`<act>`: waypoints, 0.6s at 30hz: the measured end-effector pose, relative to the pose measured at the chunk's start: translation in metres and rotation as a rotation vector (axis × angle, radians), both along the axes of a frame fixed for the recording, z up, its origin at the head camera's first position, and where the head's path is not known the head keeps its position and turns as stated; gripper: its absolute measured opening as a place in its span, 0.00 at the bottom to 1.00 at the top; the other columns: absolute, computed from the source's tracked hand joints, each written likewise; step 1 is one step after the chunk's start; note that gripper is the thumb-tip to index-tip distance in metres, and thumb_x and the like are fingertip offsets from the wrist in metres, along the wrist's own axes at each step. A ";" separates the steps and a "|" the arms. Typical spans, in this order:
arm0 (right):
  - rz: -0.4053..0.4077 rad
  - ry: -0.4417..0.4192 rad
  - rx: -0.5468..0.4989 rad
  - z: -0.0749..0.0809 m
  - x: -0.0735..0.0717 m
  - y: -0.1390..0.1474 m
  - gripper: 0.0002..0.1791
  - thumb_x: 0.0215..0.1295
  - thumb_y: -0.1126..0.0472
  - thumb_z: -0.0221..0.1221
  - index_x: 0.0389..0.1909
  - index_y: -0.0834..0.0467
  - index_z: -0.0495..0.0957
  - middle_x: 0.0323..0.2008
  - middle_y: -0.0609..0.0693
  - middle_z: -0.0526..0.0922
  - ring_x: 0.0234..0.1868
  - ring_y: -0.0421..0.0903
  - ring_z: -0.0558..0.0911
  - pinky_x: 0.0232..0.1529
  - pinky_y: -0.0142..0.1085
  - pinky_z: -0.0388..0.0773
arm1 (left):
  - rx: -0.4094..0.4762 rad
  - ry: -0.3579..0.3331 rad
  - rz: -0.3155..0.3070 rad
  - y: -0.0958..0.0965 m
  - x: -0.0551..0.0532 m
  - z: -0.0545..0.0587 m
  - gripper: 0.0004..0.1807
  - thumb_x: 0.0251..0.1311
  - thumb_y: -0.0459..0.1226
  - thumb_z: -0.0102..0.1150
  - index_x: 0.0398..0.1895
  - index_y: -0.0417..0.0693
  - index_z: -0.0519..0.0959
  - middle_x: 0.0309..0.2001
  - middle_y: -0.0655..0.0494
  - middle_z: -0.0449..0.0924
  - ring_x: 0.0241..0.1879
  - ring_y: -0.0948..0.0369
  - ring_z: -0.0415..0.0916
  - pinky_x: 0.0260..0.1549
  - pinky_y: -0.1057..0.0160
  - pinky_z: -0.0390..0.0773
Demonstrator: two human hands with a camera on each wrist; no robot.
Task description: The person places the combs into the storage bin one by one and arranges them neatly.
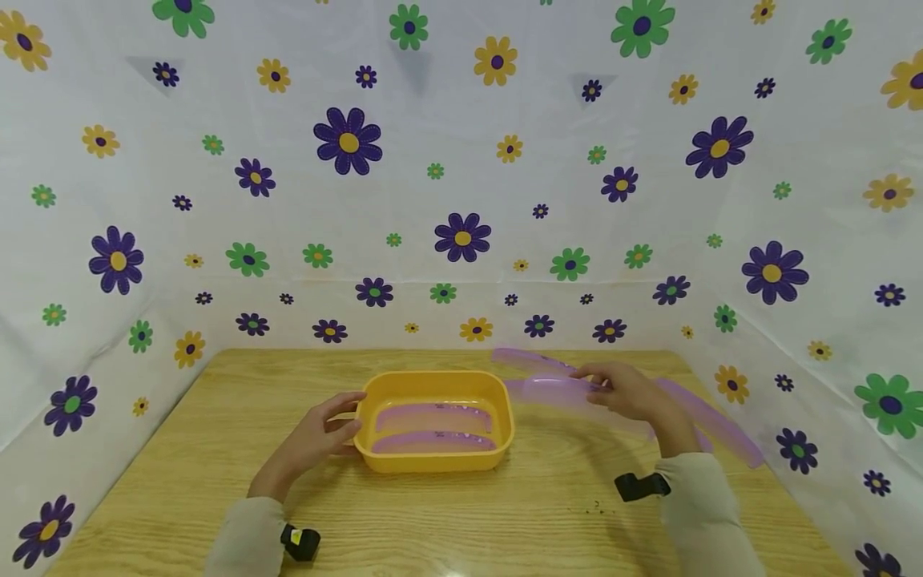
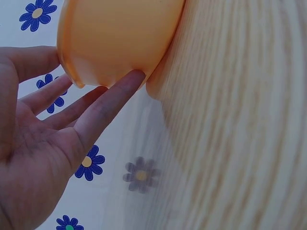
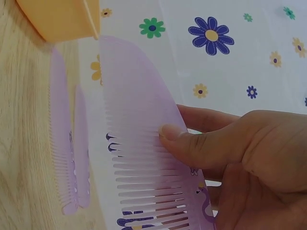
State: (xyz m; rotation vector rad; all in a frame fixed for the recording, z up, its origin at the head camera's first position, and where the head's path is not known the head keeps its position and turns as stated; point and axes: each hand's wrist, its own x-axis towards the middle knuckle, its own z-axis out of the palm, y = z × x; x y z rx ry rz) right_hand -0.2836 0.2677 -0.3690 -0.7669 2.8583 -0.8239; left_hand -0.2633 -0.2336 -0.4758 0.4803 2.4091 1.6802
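Note:
My left hand (image 1: 317,437) rests its fingers and thumb against the left end of a yellow plastic basin (image 1: 436,462); in the left wrist view, the extended fingers (image 2: 112,100) touch the outer wall. Inside the basin lie two purple combs, one nearer (image 1: 433,441) and one farther (image 1: 433,415). Right of the basin, my right hand (image 1: 626,391) pinches a translucent purple comb (image 3: 144,91) by its spine, raised above the table, teeth showing in the right wrist view. Two more combs lie beneath it, one longer-looking (image 3: 61,139) and one beside it (image 3: 82,148).
More purple combs lie right of my right hand, one slanting (image 1: 714,421) toward the table's right edge, another partly hidden by the wrist. The wooden table (image 1: 433,521) bears small dark specks (image 1: 594,508) at front right. A flowered white cloth (image 1: 404,208) surrounds it on three sides.

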 end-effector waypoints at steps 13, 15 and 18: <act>0.021 0.019 0.019 0.004 -0.002 -0.010 0.19 0.68 0.73 0.60 0.59 0.65 0.80 0.40 0.58 0.83 0.37 0.45 0.76 0.34 0.32 0.76 | 0.045 -0.007 -0.021 -0.001 0.000 -0.001 0.31 0.76 0.37 0.55 0.78 0.38 0.60 0.76 0.26 0.57 0.68 0.31 0.71 0.48 0.53 0.90; 0.025 0.021 0.024 0.006 -0.001 -0.013 0.19 0.68 0.72 0.61 0.59 0.65 0.80 0.40 0.58 0.82 0.37 0.45 0.77 0.34 0.32 0.76 | 0.045 -0.005 -0.021 -0.001 0.000 -0.001 0.31 0.76 0.37 0.55 0.78 0.38 0.60 0.76 0.26 0.57 0.68 0.31 0.70 0.48 0.53 0.90; 0.017 0.021 0.038 0.008 -0.002 -0.017 0.18 0.68 0.72 0.61 0.59 0.63 0.81 0.41 0.59 0.82 0.38 0.46 0.77 0.36 0.34 0.77 | 0.041 -0.001 -0.022 -0.001 0.000 -0.001 0.32 0.76 0.37 0.55 0.78 0.39 0.60 0.76 0.26 0.57 0.68 0.31 0.70 0.48 0.53 0.89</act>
